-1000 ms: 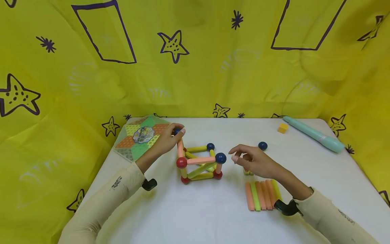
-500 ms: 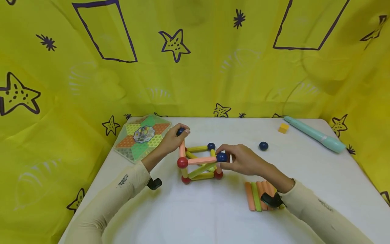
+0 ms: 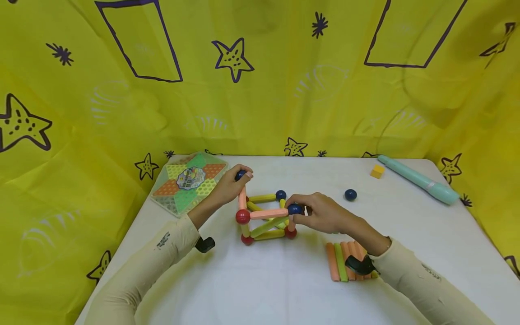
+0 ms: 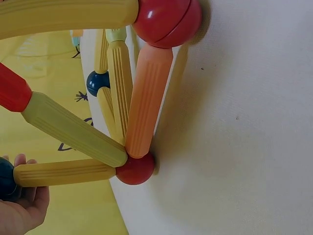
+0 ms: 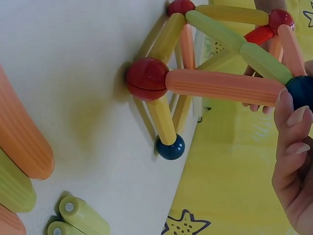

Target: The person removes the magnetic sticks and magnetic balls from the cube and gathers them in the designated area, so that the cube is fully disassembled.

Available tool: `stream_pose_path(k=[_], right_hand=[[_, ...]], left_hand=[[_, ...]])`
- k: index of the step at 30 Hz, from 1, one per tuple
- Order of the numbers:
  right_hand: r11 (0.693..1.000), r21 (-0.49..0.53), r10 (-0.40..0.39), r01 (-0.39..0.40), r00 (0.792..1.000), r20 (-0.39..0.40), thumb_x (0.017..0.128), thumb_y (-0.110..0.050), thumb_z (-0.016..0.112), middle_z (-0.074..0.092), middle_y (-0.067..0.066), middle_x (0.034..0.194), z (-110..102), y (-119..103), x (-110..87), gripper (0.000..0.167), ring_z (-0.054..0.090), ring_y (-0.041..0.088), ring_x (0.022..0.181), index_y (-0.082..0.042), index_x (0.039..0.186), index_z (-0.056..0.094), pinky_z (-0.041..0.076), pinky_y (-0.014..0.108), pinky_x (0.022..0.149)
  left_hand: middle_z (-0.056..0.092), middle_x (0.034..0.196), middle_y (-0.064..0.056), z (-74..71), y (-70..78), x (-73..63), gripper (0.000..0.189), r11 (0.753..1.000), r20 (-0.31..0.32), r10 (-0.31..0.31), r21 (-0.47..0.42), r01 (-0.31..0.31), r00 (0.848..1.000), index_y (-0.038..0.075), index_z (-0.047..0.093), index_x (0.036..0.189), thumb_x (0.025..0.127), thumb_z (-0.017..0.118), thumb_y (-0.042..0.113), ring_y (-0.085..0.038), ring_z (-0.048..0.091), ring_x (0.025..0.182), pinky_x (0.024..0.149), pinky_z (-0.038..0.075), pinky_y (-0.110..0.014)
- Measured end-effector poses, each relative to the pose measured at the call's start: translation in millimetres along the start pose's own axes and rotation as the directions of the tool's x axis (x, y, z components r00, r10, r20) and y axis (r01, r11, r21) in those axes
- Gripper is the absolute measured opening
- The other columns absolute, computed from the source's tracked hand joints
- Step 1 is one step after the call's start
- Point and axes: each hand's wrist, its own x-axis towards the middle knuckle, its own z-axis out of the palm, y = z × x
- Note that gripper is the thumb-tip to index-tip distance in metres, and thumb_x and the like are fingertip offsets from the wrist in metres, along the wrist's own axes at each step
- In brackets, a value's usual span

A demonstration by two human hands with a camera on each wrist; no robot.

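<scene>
A box-like frame of magnetic building sticks and balls stands on the white table, its red ball [image 3: 243,216] at the upper front left corner. My left hand [image 3: 228,184] holds a blue ball [image 3: 241,175] at the upper back left, atop a pink stick [image 3: 242,197]. At the upper front right corner, my right hand [image 3: 322,213] pinches another blue ball [image 3: 294,209] between thumb and fingers. A pink stick [image 5: 230,87] runs from that ball down to a red ball [image 5: 146,78] on the table. Green and yellow sticks [image 4: 73,129] brace the sides.
Several loose sticks [image 3: 342,262] lie in a row under my right wrist, with short green pieces [image 5: 88,215] near them. Behind are a loose blue ball [image 3: 350,195], a yellow cube [image 3: 377,171] and a teal tube [image 3: 426,183]. A patterned flat case [image 3: 168,203] lies back left.
My right hand has come left from beside the frame and now grips the front right blue ball. My left hand has shifted slightly right, still holding its ball.
</scene>
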Motion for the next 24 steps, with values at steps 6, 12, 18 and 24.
stream_pose_path(k=[6,12,18,24], right_hand=[[1.000,-0.006,0.000,0.000,1.000,0.010,0.097,-0.027,0.065,0.062,-0.009,0.083,-0.6,-1.7,-0.5,0.018,0.055,0.017,0.068,-0.024,0.115,0.065,0.043,0.024,0.055],[1.000,-0.012,0.004,-0.003,1.000,0.020,0.098,-0.028,0.065,0.062,-0.009,0.084,-1.2,-1.7,-0.1,0.017,0.056,0.017,0.068,-0.025,0.114,0.065,0.043,0.025,0.055],[1.000,-0.016,-0.016,0.016,1.000,0.023,0.099,-0.031,0.063,0.061,-0.008,0.083,-2.0,-0.6,0.7,0.017,0.054,0.015,0.067,-0.024,0.114,0.065,0.042,0.024,0.054],[1.000,-0.001,0.003,-0.003,1.000,0.028,0.099,-0.026,0.062,0.061,-0.006,0.081,0.1,0.9,2.2,0.013,0.053,0.014,0.065,-0.022,0.112,0.065,0.041,0.024,0.054]], left_hand=[[0.059,0.130,-0.027,0.6,1.5,1.0,0.034,1.000,0.014,-0.015,0.008,0.015,1.000,-0.005,0.053,0.131,0.108,0.047,0.019,-0.040,0.058,0.117,0.095,0.048,-0.046],[0.059,0.131,-0.025,0.0,0.5,0.0,0.035,1.000,0.018,-0.004,-0.007,0.004,1.000,-0.001,0.054,0.132,0.108,0.048,0.024,-0.040,0.058,0.120,0.097,0.048,-0.048],[0.062,0.129,-0.021,-1.4,-1.1,-0.8,0.039,1.000,0.021,0.008,-0.017,-0.007,1.000,0.001,0.055,0.131,0.107,0.050,0.030,-0.039,0.059,0.121,0.098,0.048,-0.049],[0.062,0.127,-0.020,-1.7,0.0,-1.5,0.037,1.000,0.021,0.014,-0.005,-0.014,1.000,0.002,0.057,0.129,0.106,0.051,0.031,-0.040,0.059,0.119,0.096,0.049,-0.046]])
